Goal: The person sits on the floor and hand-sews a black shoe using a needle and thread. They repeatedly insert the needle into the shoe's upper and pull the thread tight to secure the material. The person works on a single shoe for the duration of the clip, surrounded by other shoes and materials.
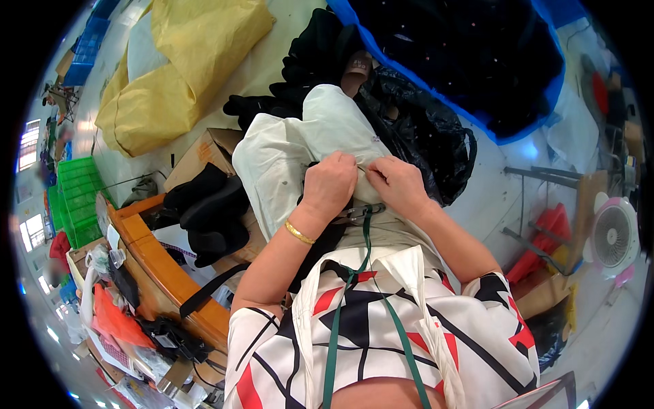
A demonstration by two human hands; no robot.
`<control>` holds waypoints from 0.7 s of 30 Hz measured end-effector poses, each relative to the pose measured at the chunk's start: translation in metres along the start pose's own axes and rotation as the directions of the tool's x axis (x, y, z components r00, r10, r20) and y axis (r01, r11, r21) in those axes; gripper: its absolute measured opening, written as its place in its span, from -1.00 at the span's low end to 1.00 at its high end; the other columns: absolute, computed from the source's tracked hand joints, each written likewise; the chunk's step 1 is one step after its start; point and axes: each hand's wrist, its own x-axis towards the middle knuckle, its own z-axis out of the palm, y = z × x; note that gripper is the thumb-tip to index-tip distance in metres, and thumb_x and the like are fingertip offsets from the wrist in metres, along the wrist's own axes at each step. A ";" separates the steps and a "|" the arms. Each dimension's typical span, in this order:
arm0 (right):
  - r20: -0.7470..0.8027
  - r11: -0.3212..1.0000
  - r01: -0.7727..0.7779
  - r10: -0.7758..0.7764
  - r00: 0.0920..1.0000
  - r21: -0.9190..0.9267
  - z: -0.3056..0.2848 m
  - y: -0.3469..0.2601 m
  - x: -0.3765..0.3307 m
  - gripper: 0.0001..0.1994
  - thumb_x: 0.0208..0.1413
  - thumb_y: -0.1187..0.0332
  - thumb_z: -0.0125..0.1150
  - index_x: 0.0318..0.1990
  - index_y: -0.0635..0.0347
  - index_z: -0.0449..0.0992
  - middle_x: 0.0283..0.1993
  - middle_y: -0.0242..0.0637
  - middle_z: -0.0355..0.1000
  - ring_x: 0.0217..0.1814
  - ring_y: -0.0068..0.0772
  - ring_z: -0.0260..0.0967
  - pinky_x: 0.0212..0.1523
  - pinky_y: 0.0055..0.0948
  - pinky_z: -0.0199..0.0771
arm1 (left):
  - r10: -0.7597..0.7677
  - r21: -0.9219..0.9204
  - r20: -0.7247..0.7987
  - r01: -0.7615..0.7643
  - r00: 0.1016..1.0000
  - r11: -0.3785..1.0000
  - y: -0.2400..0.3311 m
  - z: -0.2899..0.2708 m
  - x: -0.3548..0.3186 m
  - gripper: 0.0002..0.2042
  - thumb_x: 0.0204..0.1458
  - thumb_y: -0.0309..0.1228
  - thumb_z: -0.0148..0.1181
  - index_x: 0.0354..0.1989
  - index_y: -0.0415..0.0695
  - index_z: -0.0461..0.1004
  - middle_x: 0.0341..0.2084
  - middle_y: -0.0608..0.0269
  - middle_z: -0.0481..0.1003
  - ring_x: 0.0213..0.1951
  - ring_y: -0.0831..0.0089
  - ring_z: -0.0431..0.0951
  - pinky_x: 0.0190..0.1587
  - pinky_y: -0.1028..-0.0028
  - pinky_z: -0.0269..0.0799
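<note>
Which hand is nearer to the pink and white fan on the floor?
Right. The right hand grips the white garment on the side toward the fan; the left hand is farther from it.

A: What carries everything here?

B: Mostly the pale floor. An orange-edged wooden counter stands at the left.

A: What lies on the floor?

B: Take the counter as the mark. Well beyond it lie big yellow sacks. Just past its far end sits a cardboard box. Green crates stand to its left.

A: And on the counter?

B: Black garments are piled at its far end, with a black strap over its edge.
</note>
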 end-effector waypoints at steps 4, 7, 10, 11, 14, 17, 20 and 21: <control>0.002 1.000 0.011 -0.011 1.000 -0.016 0.003 0.003 0.002 -0.88 0.10 0.31 0.21 -0.34 0.13 0.58 -0.34 -0.17 0.51 -0.29 -0.01 0.50 -0.31 -0.15 0.50 | -0.015 -0.067 -0.031 0.013 0.999 0.998 0.001 -0.002 -0.001 -0.94 0.07 -0.42 0.22 -0.35 -0.10 0.48 -0.45 0.19 0.49 -0.42 0.16 0.55 -0.40 0.30 0.48; -0.011 1.000 -0.005 0.005 1.000 0.004 0.005 0.002 0.003 -0.88 0.11 0.31 0.21 -0.32 0.13 0.58 -0.34 -0.16 0.51 -0.30 0.01 0.50 -0.31 -0.15 0.50 | -0.007 -0.076 -0.041 0.004 0.999 0.997 0.001 -0.003 -0.001 -0.94 0.07 -0.43 0.22 -0.33 -0.10 0.48 -0.45 0.19 0.49 -0.42 0.16 0.55 -0.40 0.29 0.48; -0.062 1.000 0.020 -0.019 0.998 0.020 0.017 0.007 0.004 -0.88 0.12 0.31 0.21 -0.30 0.14 0.57 -0.34 -0.15 0.51 -0.31 0.02 0.49 -0.32 -0.15 0.50 | 0.005 -0.095 -0.040 -0.008 0.999 0.995 0.001 -0.003 -0.001 -0.93 0.07 -0.43 0.21 -0.33 -0.10 0.48 -0.45 0.18 0.49 -0.41 0.15 0.55 -0.39 0.27 0.48; -0.092 0.999 0.040 -0.037 0.995 0.031 0.022 0.009 0.006 -0.88 0.12 0.32 0.21 -0.29 0.14 0.57 -0.34 -0.15 0.51 -0.31 0.02 0.49 -0.32 -0.14 0.49 | 0.007 -0.102 -0.038 -0.011 0.999 0.995 0.000 -0.003 -0.001 -0.93 0.07 -0.43 0.21 -0.33 -0.10 0.48 -0.45 0.18 0.49 -0.41 0.14 0.55 -0.38 0.27 0.48; -0.135 0.998 0.062 -0.061 0.989 0.007 0.023 0.006 0.007 -0.89 0.10 0.31 0.25 -0.29 0.12 0.57 -0.36 -0.18 0.49 -0.33 0.00 0.48 -0.36 -0.15 0.48 | -0.004 -0.093 -0.017 0.003 1.000 0.996 -0.004 -0.004 -0.004 -0.91 0.08 -0.43 0.21 -0.27 -0.14 0.49 -0.41 0.14 0.52 -0.39 0.16 0.56 -0.35 0.30 0.49; -0.131 0.996 0.060 -0.068 0.989 -0.061 0.000 -0.016 0.003 -0.87 0.06 0.28 0.32 -0.30 0.08 0.57 -0.39 -0.26 0.47 -0.36 -0.07 0.47 -0.40 -0.16 0.47 | -0.153 -0.291 -0.124 0.112 0.980 0.950 -0.012 -0.027 -0.009 -0.82 0.11 -0.44 0.20 -0.13 -0.17 0.48 -0.34 0.12 0.53 -0.39 0.23 0.55 -0.31 0.38 0.49; 0.035 0.975 0.200 -0.197 0.980 -0.097 -0.019 -0.027 -0.016 -0.82 0.00 0.29 0.40 -0.27 0.09 0.58 -0.37 -0.29 0.45 -0.37 -0.15 0.47 -0.39 -0.26 0.47 | -0.360 -0.503 -0.032 0.296 0.933 0.812 -0.039 -0.058 -0.034 -0.70 0.09 -0.52 0.15 0.03 -0.18 0.42 -0.31 0.26 0.52 -0.39 0.48 0.48 -0.28 0.46 0.45; 0.110 0.958 0.269 -0.258 0.960 -0.098 -0.023 -0.029 -0.021 -0.79 -0.03 0.29 0.43 -0.25 0.09 0.59 -0.35 -0.28 0.45 -0.37 -0.18 0.47 -0.38 -0.31 0.48 | -0.381 -0.517 -0.022 0.316 0.924 0.795 -0.047 -0.067 -0.045 -0.71 0.07 -0.56 0.13 0.01 -0.18 0.43 -0.31 0.27 0.51 -0.36 0.52 0.47 -0.26 0.48 0.45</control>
